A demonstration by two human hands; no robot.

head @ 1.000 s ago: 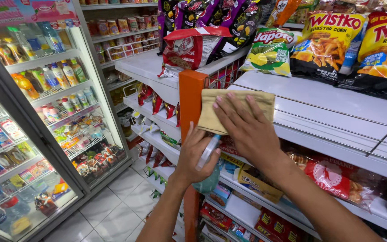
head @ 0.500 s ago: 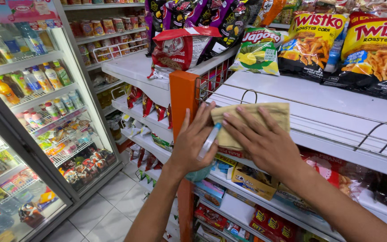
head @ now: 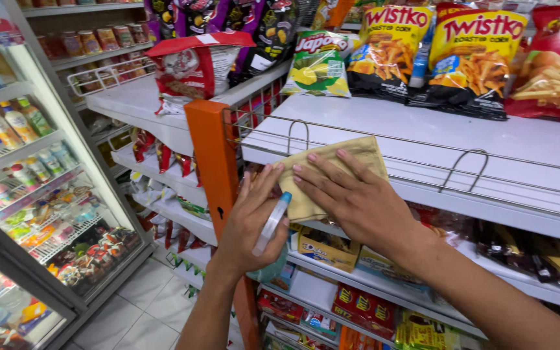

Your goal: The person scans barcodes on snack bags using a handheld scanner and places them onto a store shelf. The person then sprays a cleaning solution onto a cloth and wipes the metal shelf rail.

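Place: at front edge of white metal shop shelf [head: 384,126], beside orange upright post [head: 212,155]
Right hand: right hand [head: 351,198] flat on folded tan cleaning cloth [head: 332,172], fingers [head: 315,170] spread wide and pressing it against shelf's front lip
Cloth: draped over shelf edge, under thin wire rail [head: 422,152], upper part lying on shelf top, lower part hanging down front
Left hand: left hand [head: 251,223] just beside right hand, fingers curled round clear plastic spray bottle with blue tip [head: 273,220]
Bottle: tilted, tip up near cloth's lower corner, teal body showing below palm; touching cloth or not, cannot tell
Shelf top: yellow and black snack bags [head: 435,55] at back, green and white snack bag [head: 319,65] left of them, red and white bag [head: 192,68] on neighbouring shelf
Below: lower shelves packed with small boxes and red packets [head: 358,304]
Left side: glass-door drinks fridge [head: 27,168] with bottles, well apart from hands
Floor: pale tiles [head: 137,304]
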